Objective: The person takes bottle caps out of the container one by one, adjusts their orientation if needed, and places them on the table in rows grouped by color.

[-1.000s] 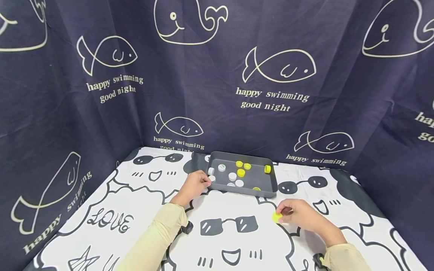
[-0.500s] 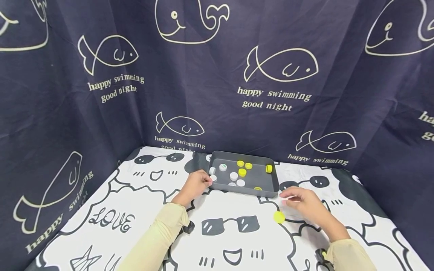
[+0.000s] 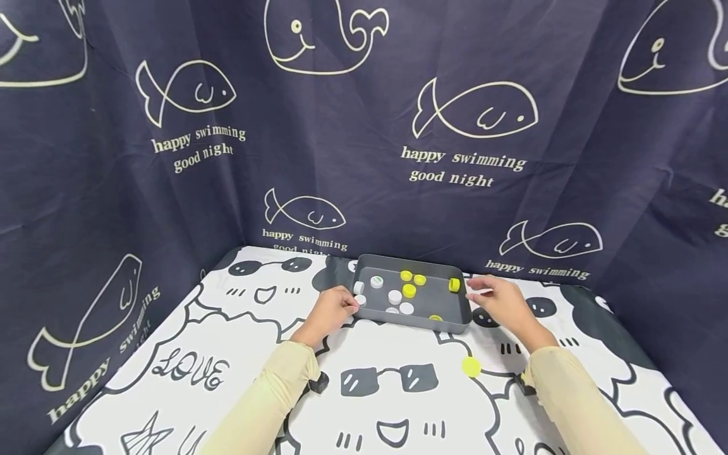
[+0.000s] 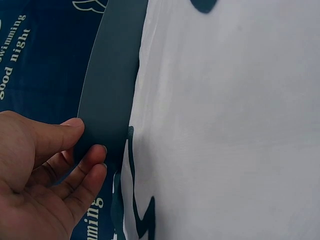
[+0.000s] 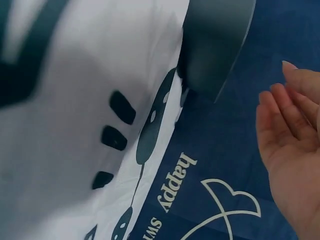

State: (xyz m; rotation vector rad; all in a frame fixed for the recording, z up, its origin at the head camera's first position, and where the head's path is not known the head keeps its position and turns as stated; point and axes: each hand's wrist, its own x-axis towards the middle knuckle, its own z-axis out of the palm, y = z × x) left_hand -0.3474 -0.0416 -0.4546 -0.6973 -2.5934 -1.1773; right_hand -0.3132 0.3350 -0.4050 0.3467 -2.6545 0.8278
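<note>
A dark grey tray stands at the back of the table, with white and yellow bottle caps inside. My left hand grips its near left corner; in the left wrist view the thumb lies at the rim, with the other fingers bent against the wall. Beside the tray's right end is my right hand, holding nothing. The right wrist view shows that hand with thumb and fingers apart, a gap away from the tray's wall. One yellow cap lies on the cloth nearer me.
In the tray, several white caps such as this white cap sit left of centre; yellow caps such as this yellow cap lie in the middle and right. A dark blue curtain rises close behind. The patterned white cloth covers the table.
My right hand let go of the yellow cap on the cloth, then moved up and away to the tray's right end. My left hand stays at the tray's corner.
</note>
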